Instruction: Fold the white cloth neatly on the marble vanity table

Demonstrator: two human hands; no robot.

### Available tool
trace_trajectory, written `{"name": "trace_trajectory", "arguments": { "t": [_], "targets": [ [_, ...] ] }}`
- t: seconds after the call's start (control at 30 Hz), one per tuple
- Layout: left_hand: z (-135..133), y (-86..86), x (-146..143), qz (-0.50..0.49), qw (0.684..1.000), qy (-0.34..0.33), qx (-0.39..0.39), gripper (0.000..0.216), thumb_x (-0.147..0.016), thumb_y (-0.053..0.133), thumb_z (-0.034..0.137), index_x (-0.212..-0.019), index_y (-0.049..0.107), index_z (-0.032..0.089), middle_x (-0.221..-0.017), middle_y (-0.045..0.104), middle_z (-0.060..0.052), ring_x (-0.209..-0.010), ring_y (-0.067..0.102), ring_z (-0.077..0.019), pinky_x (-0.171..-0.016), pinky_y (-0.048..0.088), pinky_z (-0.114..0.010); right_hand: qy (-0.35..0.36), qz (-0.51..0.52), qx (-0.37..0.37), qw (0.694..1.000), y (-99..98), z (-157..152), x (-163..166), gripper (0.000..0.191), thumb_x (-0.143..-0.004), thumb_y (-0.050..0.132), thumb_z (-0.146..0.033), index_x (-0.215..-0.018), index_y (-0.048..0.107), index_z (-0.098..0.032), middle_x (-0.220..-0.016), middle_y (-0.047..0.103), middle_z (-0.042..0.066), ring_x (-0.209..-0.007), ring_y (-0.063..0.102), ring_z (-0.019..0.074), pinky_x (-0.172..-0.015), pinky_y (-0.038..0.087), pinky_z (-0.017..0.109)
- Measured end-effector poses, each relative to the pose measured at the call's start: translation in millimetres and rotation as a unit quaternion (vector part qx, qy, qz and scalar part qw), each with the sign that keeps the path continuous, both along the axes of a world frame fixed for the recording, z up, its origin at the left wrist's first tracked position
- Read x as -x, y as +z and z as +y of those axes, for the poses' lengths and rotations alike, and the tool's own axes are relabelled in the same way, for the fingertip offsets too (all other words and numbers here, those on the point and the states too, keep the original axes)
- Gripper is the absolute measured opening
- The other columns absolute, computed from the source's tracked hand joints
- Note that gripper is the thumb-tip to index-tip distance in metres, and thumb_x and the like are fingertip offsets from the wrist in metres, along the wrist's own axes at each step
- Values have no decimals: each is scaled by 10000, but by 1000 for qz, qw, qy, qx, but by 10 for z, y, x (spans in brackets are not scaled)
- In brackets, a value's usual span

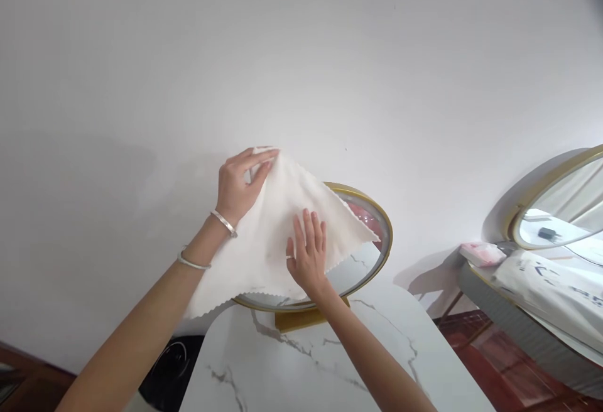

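A white cloth (268,236) with a zigzag-cut edge is draped over a round mirror (389,230) with a gold frame, hiding much of its glass. My left hand (242,179), two bracelets on its wrist, pinches the cloth's upper corner between thumb and fingers near the mirror's top left. Lying on the cloth over the middle of the mirror is my right hand (308,252), fingers stretched out and a ring on one of them. The mirror stands on a gold base (299,319), partly behind my right forearm.
Beneath the mirror is a white marble-patterned tabletop (277,374). To the right, a second table (522,311) holds another gold-framed mirror (518,223), a white printed bag (551,286) and a pink-and-white pack (483,253). A black object (174,368) sits at lower left; a pale wall rises behind.
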State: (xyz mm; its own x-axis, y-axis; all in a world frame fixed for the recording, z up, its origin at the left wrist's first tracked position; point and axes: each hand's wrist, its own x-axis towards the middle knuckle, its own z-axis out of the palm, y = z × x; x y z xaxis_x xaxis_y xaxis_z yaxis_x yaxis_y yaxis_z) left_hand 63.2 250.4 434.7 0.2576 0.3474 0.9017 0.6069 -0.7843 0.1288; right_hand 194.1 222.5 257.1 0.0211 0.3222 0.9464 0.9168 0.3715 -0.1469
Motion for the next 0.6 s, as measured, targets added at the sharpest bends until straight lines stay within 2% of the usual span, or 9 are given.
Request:
{"name": "trace_trajectory", "arguments": {
  "t": [0.07,0.17,0.3,0.4,0.47,0.53,0.6],
  "targets": [
    [12,97,-30,-13,1000,-9,-10,271,-889,539,323,-1095,694,240,-1136,700,-9,-1067,633,-163,-998,471,-328,16,-19,-14,1000,63,49,74,693,-918,389,-119,-1530,66,-147,-1545,262,127,-1451,161,254,-1153,235,492],
    [62,108,67,3,999,-19,46,277,-852,586,336,-1086,700,243,-1149,697,-6,-1084,625,-180,-1046,443,-363,27,-42,-7,999,107,182,61,656,-942,396,-209,-1526,108,-134,-1514,328,147,-1449,169,259,-1152,211,504],
    [150,-36,244,53,991,12,125,258,-843,587,319,-1059,714,258,-1102,710,-6,-1091,607,-216,-1054,433,-423,8,-33,-38,999,119,320,-113,590,-957,393,-331,-1502,236,-166,-1481,380,157,-1433,212,296,-1133,200,559],
    [124,-171,181,109,988,68,92,265,-883,496,246,-1005,730,244,-1251,618,-48,-1162,524,-253,-1037,429,-473,-5,-31,-28,999,161,332,-240,546,-947,428,-356,-1456,345,-177,-1458,401,156,-1392,301,306,-1097,322,493],
    [59,-266,54,138,983,109,55,316,-898,427,200,-1001,725,204,-1359,513,-89,-1214,457,-279,-1039,412,-498,-11,-49,-20,999,209,328,-297,534,-936,456,-360,-1431,383,-174,-1450,398,162,-1363,346,315,-1079,357,477],
    [-6,-364,-76,149,979,128,47,339,-911,403,213,-1111,671,158,-1373,476,-130,-1217,455,-282,-1008,438,-474,-17,-60,-33,998,264,343,-326,528,-926,479,-372,-1414,403,-185,-1462,369,166,-1363,336,328,-1084,345,498],
    [-35,-460,-152,155,978,129,55,383,-934,403,284,-1244,574,138,-1291,545,-137,-1151,520,-263,-940,481,-435,-9,-65,-55,996,320,381,-323,524,-918,496,-387,-1402,415,-204,-1496,308,163,-1388,283,338,-1095,321,518]
  ]
}}
